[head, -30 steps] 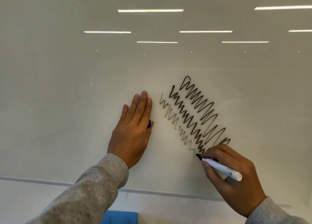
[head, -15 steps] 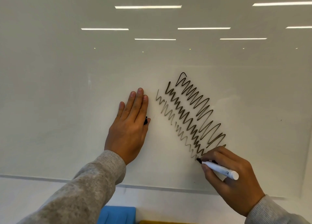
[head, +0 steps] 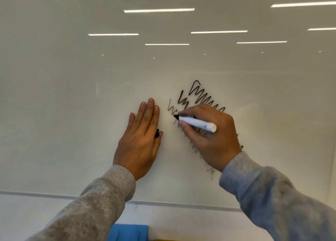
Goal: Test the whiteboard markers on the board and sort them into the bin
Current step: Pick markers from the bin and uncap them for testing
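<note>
Head view: your left hand (head: 141, 139) lies flat on the whiteboard (head: 72, 113), fingers straight, with a small black cap (head: 157, 133) peeking out by the thumb. Your right hand (head: 209, 137) grips the white marker (head: 197, 124), its dark tip touching the board at the left end of the black squiggles (head: 198, 95). A blue bin (head: 129, 231) sits at the near edge.
</note>
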